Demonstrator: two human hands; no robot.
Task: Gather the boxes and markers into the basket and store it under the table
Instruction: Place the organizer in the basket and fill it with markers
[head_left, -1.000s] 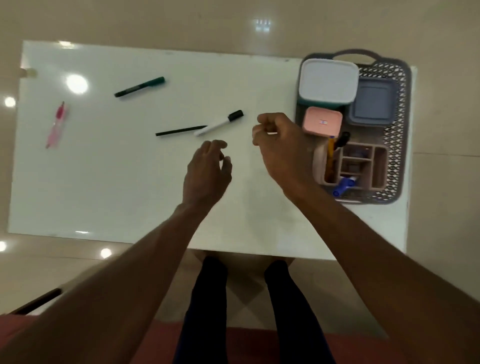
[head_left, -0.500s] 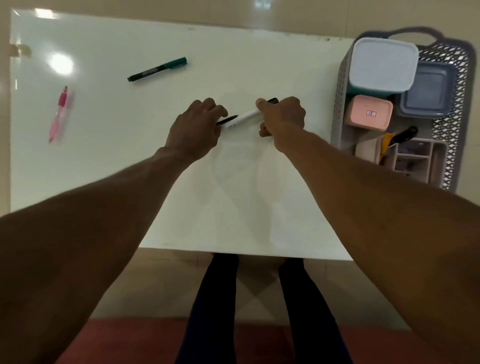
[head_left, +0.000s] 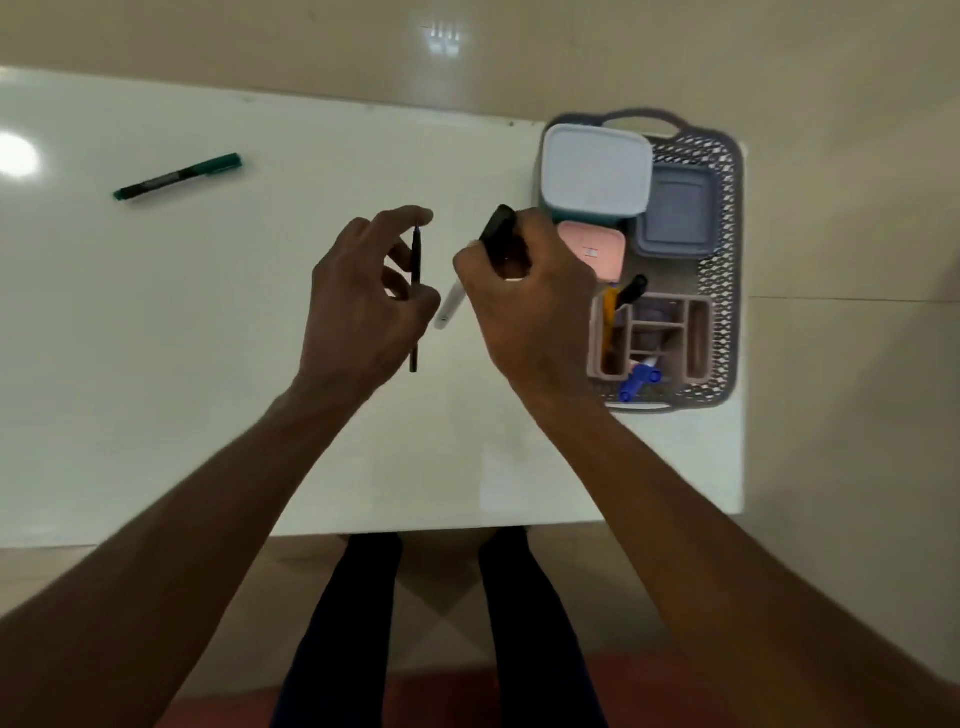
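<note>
1. Currently two markers are held above the desk (head_left: 208, 322): a thin black pen (head_left: 415, 301) is pinched upright between thumb and fingers of the left hand (head_left: 363, 306); a white marker with black cap (head_left: 470, 275) is gripped in the curled fingers of the right hand (head_left: 524, 306), cap end up.
2. The basket (head_left: 727, 249) is seen at the right end of the desk. Packed in it are a white-lidded box (head_left: 597, 171), a grey-lidded box (head_left: 678, 213), a pink box (head_left: 597, 249) and a compartmented organiser (head_left: 685, 332) with some pens and a blue item standing in it.
3. A green marker (head_left: 179, 176) is left lying on the desk, far left, well apart from both hands.
4. Step judged in hand: marker collection, boxes apparently already in.
5. Next move, as judged: both held markers carried right and dropped into the organiser; then a long reach left for the green one. Storage under the desk is not yet begun.
6. Writing: a dark label band on the green marker and a small mark on the pink box are noted; neither is legible.
</note>
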